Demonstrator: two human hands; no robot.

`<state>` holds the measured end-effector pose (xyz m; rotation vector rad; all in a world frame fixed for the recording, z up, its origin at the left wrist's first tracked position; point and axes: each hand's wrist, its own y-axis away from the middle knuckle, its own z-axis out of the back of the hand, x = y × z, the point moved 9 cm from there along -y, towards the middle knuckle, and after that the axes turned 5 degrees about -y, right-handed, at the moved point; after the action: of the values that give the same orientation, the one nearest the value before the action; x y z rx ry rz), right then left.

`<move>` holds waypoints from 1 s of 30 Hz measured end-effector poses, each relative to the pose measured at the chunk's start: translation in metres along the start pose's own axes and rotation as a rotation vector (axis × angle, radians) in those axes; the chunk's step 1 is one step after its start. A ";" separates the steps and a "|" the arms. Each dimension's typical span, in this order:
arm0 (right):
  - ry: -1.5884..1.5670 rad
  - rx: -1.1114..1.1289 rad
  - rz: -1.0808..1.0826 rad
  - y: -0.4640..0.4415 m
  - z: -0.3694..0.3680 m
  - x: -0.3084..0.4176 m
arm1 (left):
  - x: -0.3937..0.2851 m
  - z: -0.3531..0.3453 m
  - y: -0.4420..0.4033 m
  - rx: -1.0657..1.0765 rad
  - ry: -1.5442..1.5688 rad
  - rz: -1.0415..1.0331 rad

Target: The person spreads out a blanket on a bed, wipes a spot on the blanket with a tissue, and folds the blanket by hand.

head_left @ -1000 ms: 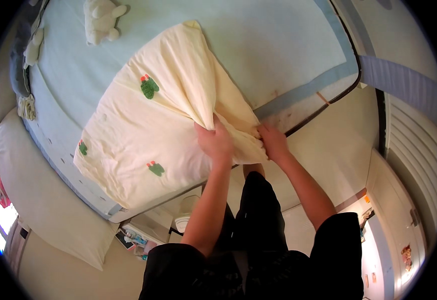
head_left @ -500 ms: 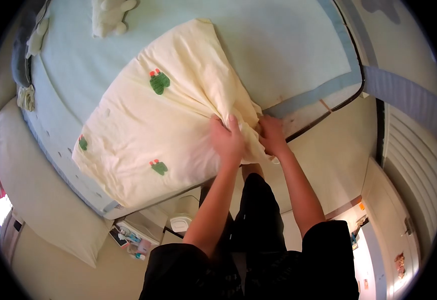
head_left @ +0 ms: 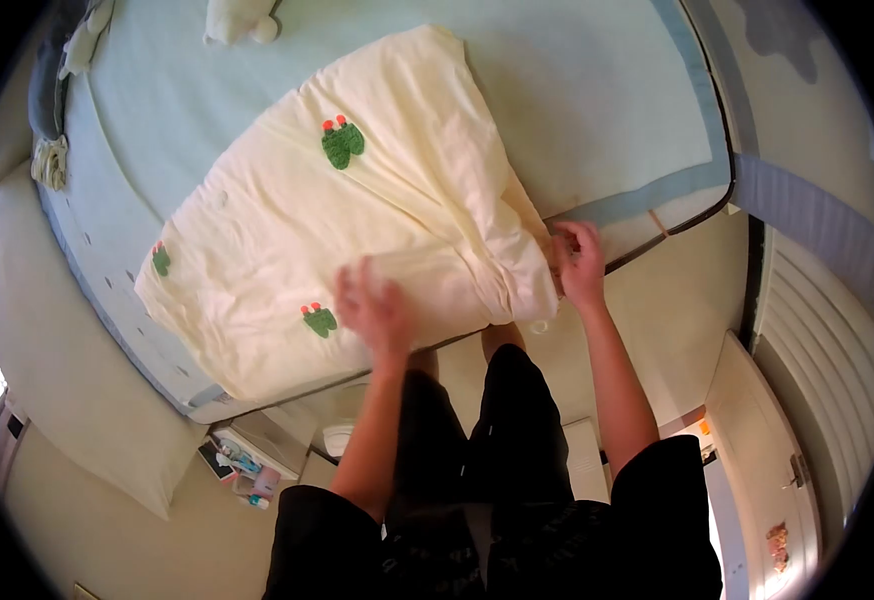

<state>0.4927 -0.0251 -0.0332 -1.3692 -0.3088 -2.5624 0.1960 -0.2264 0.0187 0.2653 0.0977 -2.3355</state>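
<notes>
A cream quilt (head_left: 257, 190) with green and red appliqué patches lies over the near edge of the bed, its right end bunched into folds. My left hand (head_left: 375, 308), blurred by motion, is above the quilt beside the lower green patch (head_left: 319, 320), fingers spread and holding nothing. At the quilt's right corner, my right hand (head_left: 579, 262) has its fingers curled and apart beside the fabric, with no cloth visibly gripped. A small pale loop (head_left: 539, 327) hangs from the bunched corner.
The bed (head_left: 597, 110) has a light blue cover. A white plush toy (head_left: 241, 20) lies at its top. A long pale cushion (head_left: 67, 370) is at the left, and a small cart (head_left: 257, 450) with items stands below the bed. A door (head_left: 762, 440) is at lower right.
My left hand has let go of the folded cloth and moved left over the quilt. My right hand has come off the corner and shifted slightly right. The quilt's bunched end has spread somewhat.
</notes>
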 end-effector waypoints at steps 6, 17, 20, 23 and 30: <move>-0.170 0.276 -0.260 0.036 -0.058 0.021 | 0.159 0.004 0.010 -0.187 -0.239 0.291; 0.008 0.130 -0.448 0.017 -0.044 -0.059 | 0.233 -0.038 0.039 0.268 -0.241 0.681; -0.009 0.125 -0.487 0.010 -0.037 -0.019 | 0.230 -0.035 0.039 0.268 -0.220 0.672; 0.095 0.195 -0.450 0.018 -0.050 0.018 | 0.227 -0.032 0.037 0.259 -0.221 0.645; -0.756 0.070 -0.900 0.043 -0.047 -0.052 | 0.329 0.027 0.059 0.003 -0.431 0.743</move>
<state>0.4962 -0.0747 -0.0983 -2.5573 -1.3878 -2.3697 0.0093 -0.5011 -0.0270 -0.1847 -0.1885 -1.6040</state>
